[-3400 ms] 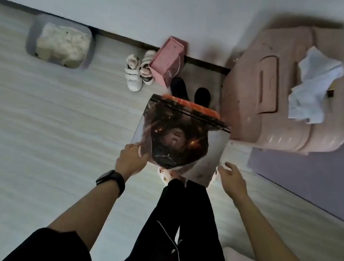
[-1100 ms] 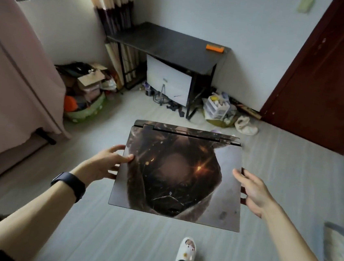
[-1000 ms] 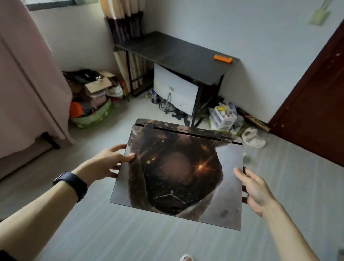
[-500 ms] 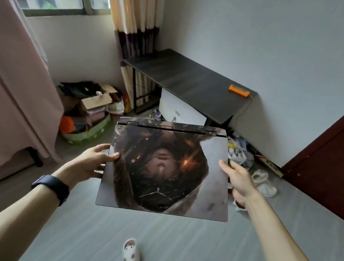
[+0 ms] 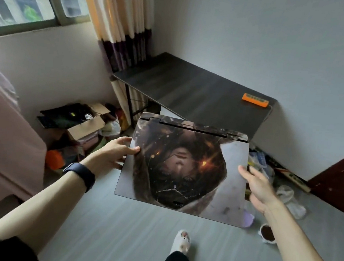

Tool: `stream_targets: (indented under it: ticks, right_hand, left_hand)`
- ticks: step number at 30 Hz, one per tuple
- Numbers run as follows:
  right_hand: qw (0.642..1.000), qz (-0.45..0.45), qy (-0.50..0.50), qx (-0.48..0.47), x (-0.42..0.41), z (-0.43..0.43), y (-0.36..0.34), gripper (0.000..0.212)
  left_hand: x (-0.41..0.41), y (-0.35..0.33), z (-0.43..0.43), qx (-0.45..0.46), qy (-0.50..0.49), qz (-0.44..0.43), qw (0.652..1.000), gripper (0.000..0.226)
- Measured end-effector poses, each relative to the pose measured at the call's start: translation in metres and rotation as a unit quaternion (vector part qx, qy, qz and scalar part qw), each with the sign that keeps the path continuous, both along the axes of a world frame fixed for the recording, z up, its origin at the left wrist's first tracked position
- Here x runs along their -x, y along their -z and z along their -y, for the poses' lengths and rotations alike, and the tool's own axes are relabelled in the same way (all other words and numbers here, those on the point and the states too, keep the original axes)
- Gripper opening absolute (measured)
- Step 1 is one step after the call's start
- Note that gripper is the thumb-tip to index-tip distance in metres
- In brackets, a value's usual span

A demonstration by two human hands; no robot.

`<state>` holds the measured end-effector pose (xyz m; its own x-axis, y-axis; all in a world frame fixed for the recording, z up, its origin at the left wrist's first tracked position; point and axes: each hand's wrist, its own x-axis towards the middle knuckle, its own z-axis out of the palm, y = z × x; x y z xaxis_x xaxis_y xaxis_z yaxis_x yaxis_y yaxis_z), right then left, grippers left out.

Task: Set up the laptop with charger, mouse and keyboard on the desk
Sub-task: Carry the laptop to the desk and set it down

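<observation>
Now closed laptop (image 5: 184, 167) sits gripped between left hand (image 5: 111, 155) and right hand (image 5: 258, 186).

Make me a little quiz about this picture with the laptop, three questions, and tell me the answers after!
1. True or false: the laptop is already lying on the desk.
2. Which colour is the small block on the desk? A) green B) orange C) white
3. Fill in: the left hand and the right hand hold the laptop by its two ____.

Key
1. False: it is closed and held up in the air, short of the desk.
2. B, orange, near the desk's right end by the wall.
3. Sides: one hand on each side edge.
</observation>
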<state>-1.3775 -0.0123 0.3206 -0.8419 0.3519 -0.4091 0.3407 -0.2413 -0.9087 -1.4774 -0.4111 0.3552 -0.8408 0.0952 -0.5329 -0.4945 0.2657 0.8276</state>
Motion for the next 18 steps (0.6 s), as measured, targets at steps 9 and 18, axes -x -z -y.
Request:
stream_targets:
  ticks: [9, 18]
  right_hand:
    - [0.999, 0.036, -0.034, -0.023, 0.208, -0.017, 0.020, 0.015]
    - [0.994, 0.084, -0.067, -0.018, 0.410, 0.003, 0.050, 0.021]
  left_hand:
    - [0.187, 0.028, -0.015, 0.007, -0.023, 0.036, 0.999, 0.053]
    - [0.375, 0.050, 0.004, 0.044, -0.048, 0.071, 0.995, 0.054]
